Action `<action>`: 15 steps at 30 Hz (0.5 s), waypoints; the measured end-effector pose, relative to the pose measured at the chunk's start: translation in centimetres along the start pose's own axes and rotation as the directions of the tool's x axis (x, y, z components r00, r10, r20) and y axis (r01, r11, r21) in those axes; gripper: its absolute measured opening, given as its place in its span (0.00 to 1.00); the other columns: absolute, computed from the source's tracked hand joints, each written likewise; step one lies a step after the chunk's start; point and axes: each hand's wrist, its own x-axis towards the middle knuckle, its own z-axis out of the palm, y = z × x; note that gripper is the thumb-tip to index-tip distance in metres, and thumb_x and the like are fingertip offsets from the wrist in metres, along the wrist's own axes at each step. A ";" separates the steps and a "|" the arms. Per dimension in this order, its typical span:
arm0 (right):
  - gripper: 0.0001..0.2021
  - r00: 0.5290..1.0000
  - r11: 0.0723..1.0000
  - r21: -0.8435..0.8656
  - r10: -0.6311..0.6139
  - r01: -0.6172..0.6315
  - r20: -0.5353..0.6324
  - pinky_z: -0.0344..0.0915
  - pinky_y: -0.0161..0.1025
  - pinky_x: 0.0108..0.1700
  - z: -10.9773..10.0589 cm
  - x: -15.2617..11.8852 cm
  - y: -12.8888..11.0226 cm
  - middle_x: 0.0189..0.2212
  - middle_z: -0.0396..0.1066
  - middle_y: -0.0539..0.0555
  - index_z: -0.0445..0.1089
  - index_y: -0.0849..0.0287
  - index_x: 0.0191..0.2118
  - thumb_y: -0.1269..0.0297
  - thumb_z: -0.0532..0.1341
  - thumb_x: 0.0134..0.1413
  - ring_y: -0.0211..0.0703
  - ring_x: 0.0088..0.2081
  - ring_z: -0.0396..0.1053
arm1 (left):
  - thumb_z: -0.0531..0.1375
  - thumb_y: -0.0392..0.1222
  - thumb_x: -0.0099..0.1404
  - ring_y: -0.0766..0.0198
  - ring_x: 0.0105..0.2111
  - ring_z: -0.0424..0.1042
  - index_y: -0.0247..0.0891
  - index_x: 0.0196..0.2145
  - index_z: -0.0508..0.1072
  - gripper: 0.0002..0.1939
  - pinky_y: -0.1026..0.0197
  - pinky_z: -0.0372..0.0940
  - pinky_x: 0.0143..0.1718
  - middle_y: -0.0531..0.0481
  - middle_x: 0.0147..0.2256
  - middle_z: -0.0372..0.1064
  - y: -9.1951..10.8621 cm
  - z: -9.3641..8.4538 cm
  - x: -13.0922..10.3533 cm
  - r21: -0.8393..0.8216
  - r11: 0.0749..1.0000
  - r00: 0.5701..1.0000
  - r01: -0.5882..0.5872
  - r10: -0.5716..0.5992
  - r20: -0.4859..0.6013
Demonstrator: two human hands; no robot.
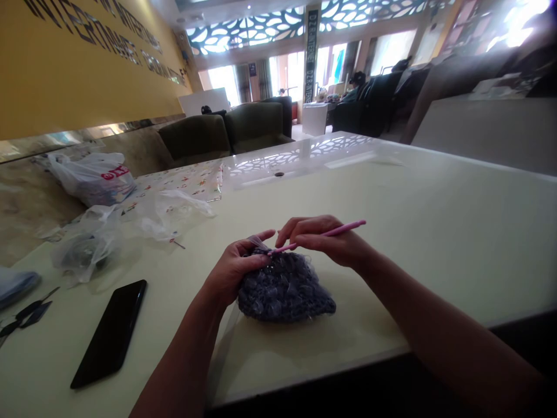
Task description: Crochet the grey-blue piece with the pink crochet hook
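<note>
A dark blue-grey crocheted piece (pixel 285 290) with a bumpy, fuzzy surface rests at the front of the pale table. My left hand (pixel 239 264) pinches its upper left edge between thumb and fingers, and a wisp of grey yarn (pixel 257 241) shows by the forefinger. In my right hand (pixel 319 235) is a pink crochet hook (pixel 346 228), gripped like a pencil. Its tip meets the upper edge of the piece close to my left thumb. The exact loop at the tip is too small to make out.
A black phone (pixel 111 334) lies on the table (pixel 439 232) at left, beside dark scissors (pixel 26 316). Behind are a clear plastic bag (pixel 93 241), a small red-handled item (pixel 177 243) and a full white carrier bag (pixel 98 177). Armchairs (pixel 256 125) stand beyond the table; people sit farther back.
</note>
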 end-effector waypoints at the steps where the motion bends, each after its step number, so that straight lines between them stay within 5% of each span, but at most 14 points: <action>1: 0.09 1.000 1.000 0.020 0.005 -0.004 -0.020 0.68 0.41 0.49 0.3 0.1 0.3 0.41 0.74 0.55 0.76 0.60 0.37 0.66 0.58 0.65 0.42 0.45 0.72 | 0.71 0.35 0.52 0.59 0.44 0.75 0.40 0.45 0.81 0.21 0.62 0.66 0.44 0.43 0.56 0.72 -0.2 0.1 0.1 -0.003 1.000 1.000 -0.014 0.014 -0.003; 6: 0.05 0.986 0.991 -0.133 -0.035 0.014 -0.160 0.66 0.37 0.46 2.7 0.1 1.4 0.37 0.72 0.52 0.73 0.59 0.35 0.65 0.62 0.61 0.38 0.39 0.69 | 0.72 0.38 0.53 0.52 0.53 0.72 0.42 0.50 0.79 0.26 0.56 0.63 0.53 0.43 0.56 0.72 -1.6 1.1 0.4 -0.025 0.996 0.993 -0.091 0.089 -0.078; 9: 0.05 0.970 0.993 -0.116 -0.021 -0.007 -0.241 0.65 0.33 0.40 3.4 0.0 1.4 0.31 0.71 0.50 0.73 0.59 0.36 0.65 0.61 0.62 0.35 0.34 0.67 | 0.71 0.40 0.55 0.47 0.60 0.65 0.39 0.48 0.79 0.21 0.51 0.60 0.59 0.41 0.59 0.69 -1.8 1.3 0.4 0.006 0.992 0.991 -0.129 0.129 -0.019; 15: 0.11 0.909 0.988 -0.102 0.060 -0.112 -0.413 0.60 0.31 0.32 3.2 -0.1 0.9 0.26 0.67 0.48 0.69 0.60 0.30 0.60 0.62 0.61 0.33 0.30 0.62 | 0.57 0.53 0.69 0.52 0.61 0.64 0.41 0.51 0.78 0.20 0.49 0.52 0.65 0.44 0.57 0.72 -0.8 -0.2 0.4 0.425 0.864 0.957 -0.270 0.290 0.019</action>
